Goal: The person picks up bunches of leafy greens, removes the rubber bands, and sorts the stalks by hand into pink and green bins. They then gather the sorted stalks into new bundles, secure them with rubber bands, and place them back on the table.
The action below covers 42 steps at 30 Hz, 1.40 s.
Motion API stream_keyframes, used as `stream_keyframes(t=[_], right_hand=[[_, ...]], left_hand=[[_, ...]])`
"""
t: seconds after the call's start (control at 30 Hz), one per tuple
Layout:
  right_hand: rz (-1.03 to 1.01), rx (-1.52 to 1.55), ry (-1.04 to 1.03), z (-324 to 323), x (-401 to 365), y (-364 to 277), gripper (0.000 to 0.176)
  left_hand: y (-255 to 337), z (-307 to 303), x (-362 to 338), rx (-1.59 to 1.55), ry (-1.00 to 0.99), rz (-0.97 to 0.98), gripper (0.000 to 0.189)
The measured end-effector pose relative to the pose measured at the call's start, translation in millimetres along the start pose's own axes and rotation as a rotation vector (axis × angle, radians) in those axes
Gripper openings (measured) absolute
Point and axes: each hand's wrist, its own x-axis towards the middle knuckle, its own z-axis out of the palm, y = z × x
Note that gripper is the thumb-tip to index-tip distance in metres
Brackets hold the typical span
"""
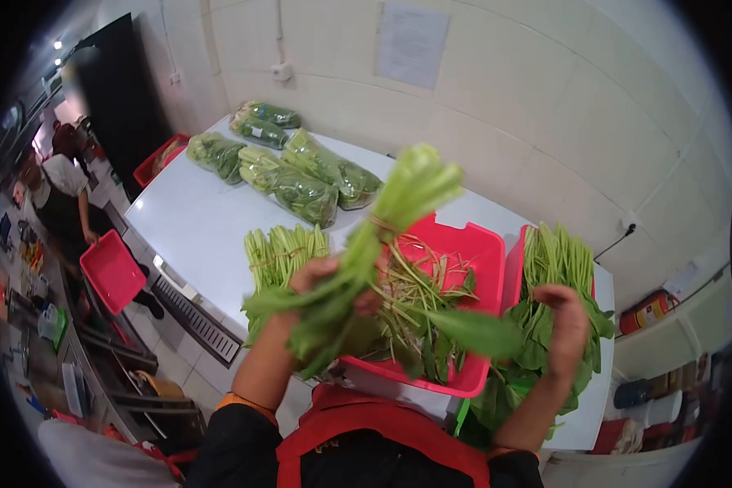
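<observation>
My left hand (317, 275) is wrapped round a tied bunch of leafy greens (366, 244), its pale stalks up and its leaves hanging down. Off to the right, my right hand (569, 321) is raised with curled fingers apart and nothing in it. Beneath the bunch, a pink basket (484, 244) holds loose stems and leaves. Other tied greens (281, 256) lie left of the basket. More long-stemmed greens (557, 260) rest in another pink basket on the right, near my right hand.
Plastic-wrapped greens (301, 183) lie toward the back of the white table (195, 228). A person (65, 195) at the left holds a pink tray (114, 272). A fire extinguisher (647, 313) stands at the right. A wall runs behind the table.
</observation>
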Motion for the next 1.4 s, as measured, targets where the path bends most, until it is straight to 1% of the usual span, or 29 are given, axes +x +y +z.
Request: stream_keyframes(t=[0.07, 0.1, 0.13, 0.17, 0.2, 0.27, 0.3, 0.33, 0.4, 0.5, 0.53, 0.63, 0.67, 0.7, 0.77, 0.8, 0.87, 0.9, 0.93, 0.97, 1.0, 1.07, 1.13, 1.17, 1.23, 1.27, 1.33, 1.37, 1.4], right_hand=[[-0.044, 0.085, -0.222, 54, 13, -20, 0.047], [-0.020, 0.105, -0.275, 65, 14, -19, 0.047], [0.002, 0.130, -0.337, 77, 16, -15, 0.047], [0.019, 0.161, -0.409, 89, 21, -9, 0.049], [0.056, 0.223, -0.387, 98, 22, -1, 0.050], [0.135, 0.334, -0.368, 109, 15, 18, 0.053], [0.170, 0.355, -0.370, 113, 14, 22, 0.051], [0.212, 0.369, -0.371, 115, 10, 25, 0.050], [0.264, 0.346, -0.326, 120, 6, 22, 0.044], [0.310, 0.409, -0.359, 119, 0, 22, 0.039], [0.346, 0.492, -0.337, 120, -1, 23, 0.038], [0.350, 0.563, -0.239, 117, -5, 32, 0.042], [0.366, 0.567, -0.281, 111, -5, 39, 0.044], [0.397, 0.602, -0.266, 107, -8, 43, 0.044], [0.467, 0.682, -0.252, 104, -15, 44, 0.044], [0.467, 0.732, -0.261, 102, -20, 45, 0.041], [0.459, 0.826, -0.336, 100, -19, 53, 0.036], [0.399, 0.695, -0.279, 105, -22, 76, 0.034], [0.333, 0.554, -0.179, 102, -29, 106, 0.032], [0.270, 0.401, -0.055, 95, -30, 121, 0.030], [0.246, 0.216, -0.126, 84, -26, 113, 0.030], [0.201, -0.135, -0.293, 69, -23, 73, 0.034], [-0.092, -0.388, -0.335, 76, -24, 27, 0.039], [-0.236, -0.514, -0.346, 80, -25, 15, 0.042], [-0.177, -0.356, -0.395, 79, -26, 22, 0.043], [-0.150, -0.276, -0.424, 81, -25, 24, 0.044], [-0.016, -0.241, -0.255, 96, -35, 22, 0.040], [0.050, -0.221, -0.167, 103, -37, 20, 0.038], [0.055, -0.139, -0.174, 106, -36, 19, 0.038]], left_hand=[[-30, 17, 8, 0.078, 0.140, -0.078, 0.079], [-38, 23, 13, 0.121, 0.217, -0.109, 0.085], [-40, 29, 17, 0.339, 0.231, -0.208, 0.086], [-47, 34, 20, 0.501, 0.216, -0.223, 0.082], [-54, 37, 22, 0.668, 0.212, -0.233, 0.078], [-71, 24, 17, 0.845, 0.149, -0.087, 0.071], [-78, 16, 16, 0.922, 0.114, -0.015, 0.068], [-83, 11, 13, 0.986, 0.153, -0.007, 0.067], [-88, 5, 10, 1.116, 0.226, -0.005, 0.064], [-79, 20, 14, 1.124, 0.221, -0.156, 0.059], [-87, 16, 15, 1.124, 0.263, -0.072, 0.056], [-97, 9, 16, 1.345, 0.350, 0.096, 0.054], [-101, 11, 19, 1.466, 0.370, 0.316, 0.050], [-99, 11, 20, 1.336, 0.340, 0.195, 0.048], [-83, 32, 17, 1.071, 0.298, -0.037, 0.044], [-89, 26, 15, 1.140, 0.261, 0.071, 0.042], [-101, 24, 17, 0.979, 0.190, 0.018, 0.043], [-97, 21, 13, 0.911, 0.149, -0.006, 0.044], [-92, 19, 9, 0.907, 0.187, -0.028, 0.044], [-91, 19, 9, 0.890, 0.202, -0.055, 0.044], [-91, 18, 11, 0.871, 0.219, -0.086, 0.044], [-87, 20, 12, 0.828, 0.208, -0.115, 0.043], [-85, 24, 10, 0.782, 0.186, -0.112, 0.045], [-87, 26, 11, 0.830, 0.230, -0.074, 0.047], [-87, 28, 13, 0.940, 0.320, 0.012, 0.050], [-87, 28, 13, 0.842, 0.299, -0.022, 0.051], [-88, 28, 13, 0.646, 0.252, -0.086, 0.053], [-88, 28, 12, 0.632, 0.221, -0.089, 0.054], [-89, 28, 12, 0.619, 0.190, -0.092, 0.055]])
